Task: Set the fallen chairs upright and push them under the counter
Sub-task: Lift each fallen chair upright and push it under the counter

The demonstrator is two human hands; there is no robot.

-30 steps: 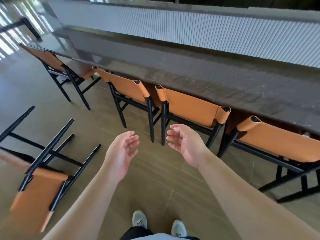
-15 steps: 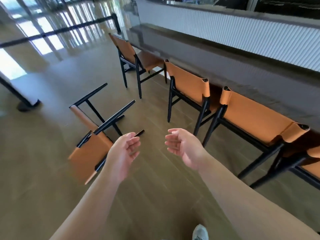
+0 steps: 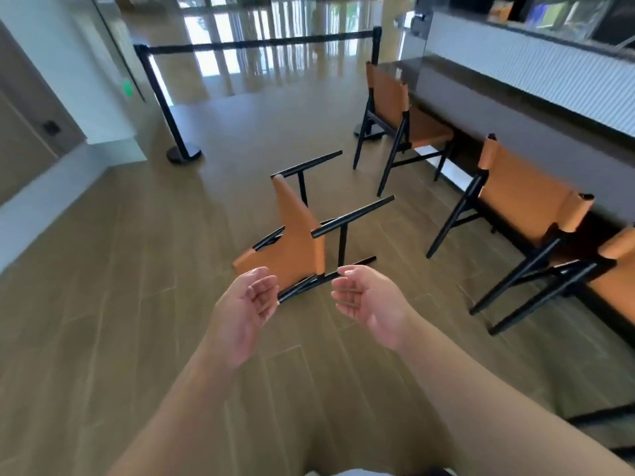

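Wood-look plank flooring (image 3: 103, 304) runs across this lobby, glossy and bright with window glare at the far end. Right in the middle of it lies the fallen chair with its tan leather seat and black metal frame (image 3: 295, 245), tipped on its side, legs sticking out toward the long counter. Its seat panel stands on edge, and one black rail lies along the floor just beyond the hands.

Both arms are out in front. The left hand (image 3: 245, 309) hangs above the floor with palm turned inward, fingers loosely curled and holding nothing; from this view its fingertips sit right by the end of the chair's lowest rail, though whether they touch it I cannot tell. The right hand (image 3: 369, 302) mirrors it, palm facing left, fingers relaxed and empty, just near that same rail.

Over on the right, the dark stone counter with a white ribbed front panel (image 3: 536, 84) stretches away. An upright tan chair (image 3: 395, 115) stands at its far end, and a second upright tan chair (image 3: 525, 204) is closer, its back toward us. A third tan backrest (image 3: 618, 245) peeks in at the right edge.

Farther back, a black stanchion post with a belt barrier (image 3: 168, 108) crosses the floor.
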